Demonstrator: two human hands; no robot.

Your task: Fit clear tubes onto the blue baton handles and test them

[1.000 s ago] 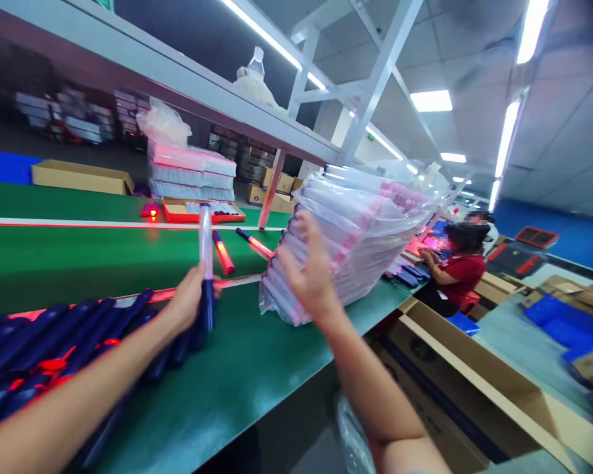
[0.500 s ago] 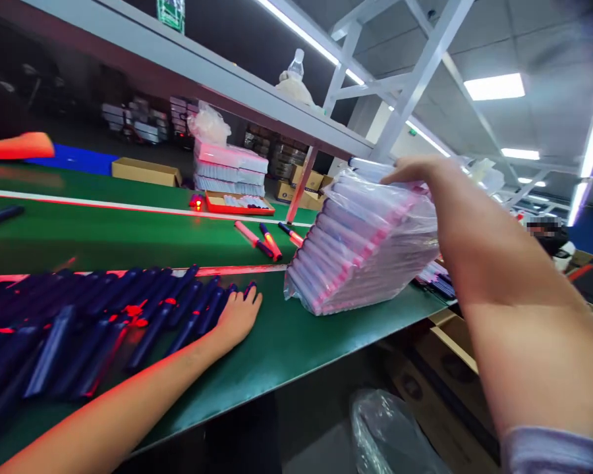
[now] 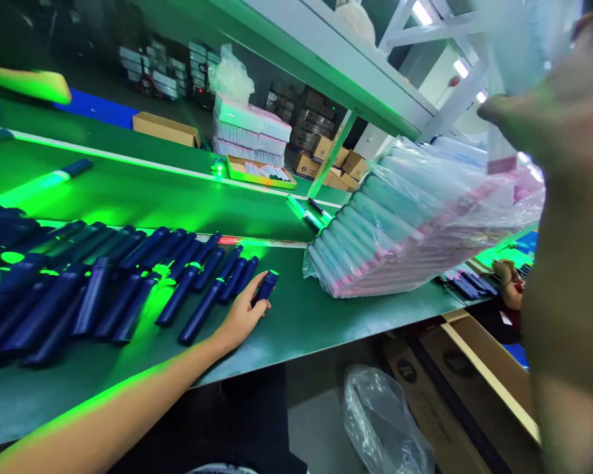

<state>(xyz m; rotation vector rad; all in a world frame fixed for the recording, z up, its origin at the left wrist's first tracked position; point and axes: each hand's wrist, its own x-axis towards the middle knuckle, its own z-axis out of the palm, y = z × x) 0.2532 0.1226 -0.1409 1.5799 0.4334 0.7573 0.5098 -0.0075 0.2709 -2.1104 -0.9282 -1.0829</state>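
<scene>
My left hand (image 3: 244, 313) is closed around a short dark blue light-stick handle (image 3: 265, 288) whose top end glows green. Beside it on the green work surface lies a heap of similar dark blue handles (image 3: 141, 250), some glowing green. My right hand (image 3: 568, 112), blurred and close to the camera, is raised at the upper right, closed on a translucent tube (image 3: 501, 125) with a pink end. Just below and behind it stands a plastic bag (image 3: 400, 224) packed with rows of translucent, pink-ended tubes, leaning over the work surface.
Several lit sticks lie beyond the heap. At the back are a shallow tray (image 3: 234, 172), stacked tubes (image 3: 252, 135) and an open carton (image 3: 165, 130). Another person's arm (image 3: 34, 82) reaches in at left; another hand (image 3: 508, 283) shows at right. A clear bag (image 3: 383, 421) lies below.
My right hand has risen off the bag with a translucent tube. My left hand has lifted a dark blue handle. The glow has turned from red to green, and the view has shifted.
</scene>
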